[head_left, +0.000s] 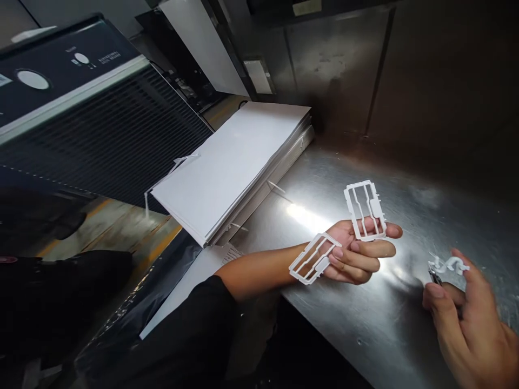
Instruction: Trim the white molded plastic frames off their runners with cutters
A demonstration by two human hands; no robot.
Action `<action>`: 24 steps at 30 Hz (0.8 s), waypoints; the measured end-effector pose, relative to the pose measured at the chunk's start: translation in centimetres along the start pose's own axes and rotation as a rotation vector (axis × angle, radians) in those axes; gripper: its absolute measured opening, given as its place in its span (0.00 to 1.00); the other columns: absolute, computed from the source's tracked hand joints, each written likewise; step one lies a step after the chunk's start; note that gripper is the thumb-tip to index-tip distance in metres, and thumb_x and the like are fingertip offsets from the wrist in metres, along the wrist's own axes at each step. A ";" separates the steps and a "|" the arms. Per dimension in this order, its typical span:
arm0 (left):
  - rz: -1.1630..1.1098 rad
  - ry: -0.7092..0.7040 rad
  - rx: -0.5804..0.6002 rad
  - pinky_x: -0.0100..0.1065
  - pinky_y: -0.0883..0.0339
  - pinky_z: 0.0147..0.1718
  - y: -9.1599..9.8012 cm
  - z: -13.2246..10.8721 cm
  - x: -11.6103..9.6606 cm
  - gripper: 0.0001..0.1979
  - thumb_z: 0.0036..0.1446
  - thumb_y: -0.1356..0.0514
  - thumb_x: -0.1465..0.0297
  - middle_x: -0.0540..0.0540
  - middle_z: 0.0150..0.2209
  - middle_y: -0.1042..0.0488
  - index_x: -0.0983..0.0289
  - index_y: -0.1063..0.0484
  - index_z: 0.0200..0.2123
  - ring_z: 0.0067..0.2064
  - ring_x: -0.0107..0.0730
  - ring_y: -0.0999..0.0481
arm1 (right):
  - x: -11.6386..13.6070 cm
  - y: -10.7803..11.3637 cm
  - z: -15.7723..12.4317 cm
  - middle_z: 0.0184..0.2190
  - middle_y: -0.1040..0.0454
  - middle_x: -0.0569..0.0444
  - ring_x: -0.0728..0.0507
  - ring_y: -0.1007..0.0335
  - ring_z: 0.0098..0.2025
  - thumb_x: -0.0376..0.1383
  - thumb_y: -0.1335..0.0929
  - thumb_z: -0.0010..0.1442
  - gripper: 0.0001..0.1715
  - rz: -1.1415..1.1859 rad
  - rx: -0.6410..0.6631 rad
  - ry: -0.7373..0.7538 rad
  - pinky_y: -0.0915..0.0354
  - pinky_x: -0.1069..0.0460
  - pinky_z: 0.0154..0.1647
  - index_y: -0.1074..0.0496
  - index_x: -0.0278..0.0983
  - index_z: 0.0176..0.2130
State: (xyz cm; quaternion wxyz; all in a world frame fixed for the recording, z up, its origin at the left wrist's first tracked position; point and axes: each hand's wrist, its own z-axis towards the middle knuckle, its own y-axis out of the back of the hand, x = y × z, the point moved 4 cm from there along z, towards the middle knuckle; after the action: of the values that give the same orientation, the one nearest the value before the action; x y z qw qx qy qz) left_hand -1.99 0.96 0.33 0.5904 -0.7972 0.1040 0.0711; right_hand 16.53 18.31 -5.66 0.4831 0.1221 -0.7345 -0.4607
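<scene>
Two white plastic frames with thin inner bars are held in my left hand (354, 262) over the metal table. The upper frame (375, 208) stands up between the thumb and fingers; the lower frame (323, 267) is gripped by the other fingers and sticks out toward the wrist. At the right edge, my right hand (472, 319) is closed around small metal nippers (434, 276), of which only the tip shows. A curled white plastic scrap (453, 265) lies between those nippers and the index fingertip. The two hands are apart.
A stack of white sheets (239, 156) stands on the steel table (405, 335), left of my hands. A dark machine (105, 129) with a ribbed grille and round buttons is beyond it. A metal wall (336, 70) borders the table's back. White scraps hang at the stack's left corner.
</scene>
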 end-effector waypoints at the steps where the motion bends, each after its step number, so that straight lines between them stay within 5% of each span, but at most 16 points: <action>1: 0.006 -0.004 -0.003 0.19 0.71 0.09 -0.1 -0.1 0.0 0.29 0.85 0.63 0.67 0.42 0.22 0.54 0.61 0.27 0.38 0.17 0.24 0.76 | 0.1 0.0 0.0 0.48 0.15 0.54 0.24 0.15 0.45 0.74 0.42 0.79 0.53 0.006 0.009 -0.001 0.24 0.36 0.39 0.49 0.52 0.86; 11: -0.013 0.019 0.013 0.20 0.72 0.09 0.1 -0.1 0.4 0.28 0.85 0.59 0.67 0.42 0.22 0.52 0.62 0.21 0.40 0.17 0.24 0.73 | -1.0 -0.6 0.7 0.41 0.16 0.56 0.33 0.15 0.33 0.74 0.41 0.78 0.53 -0.025 -0.042 0.144 0.24 0.45 0.25 0.43 0.47 0.83; 17: -0.036 0.021 0.065 0.21 0.68 0.09 0.5 0.1 0.5 0.32 0.85 0.62 0.68 0.43 0.22 0.50 0.63 0.18 0.42 0.16 0.24 0.71 | -0.7 -1.4 0.5 0.32 0.17 0.55 0.33 0.21 0.22 0.83 0.40 0.72 0.52 -0.200 0.012 0.239 0.32 0.47 0.15 0.23 0.48 0.63; 21: -0.041 0.019 0.055 0.20 0.68 0.09 0.5 0.1 0.5 0.36 0.86 0.66 0.65 0.44 0.22 0.50 0.64 0.18 0.42 0.16 0.24 0.70 | 0.0 -1.3 0.2 0.26 0.22 0.59 0.35 0.24 0.19 0.79 0.41 0.77 0.51 -0.227 -0.065 0.367 0.33 0.48 0.15 0.27 0.48 0.71; 24: -0.039 0.021 0.053 0.20 0.67 0.09 0.4 0.0 0.6 0.38 0.86 0.68 0.65 0.43 0.22 0.51 0.65 0.18 0.42 0.16 0.25 0.70 | 0.7 -0.8 0.0 0.31 0.19 0.59 0.39 0.24 0.20 0.76 0.42 0.81 0.47 -0.221 -0.139 0.427 0.31 0.47 0.18 0.26 0.48 0.72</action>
State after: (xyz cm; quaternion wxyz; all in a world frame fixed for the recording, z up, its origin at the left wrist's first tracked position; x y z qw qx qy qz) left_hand -1.49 0.84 -0.14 0.6115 -0.7839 0.0966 0.0486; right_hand 15.94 17.42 -5.91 0.5815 0.2628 -0.5645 -0.5235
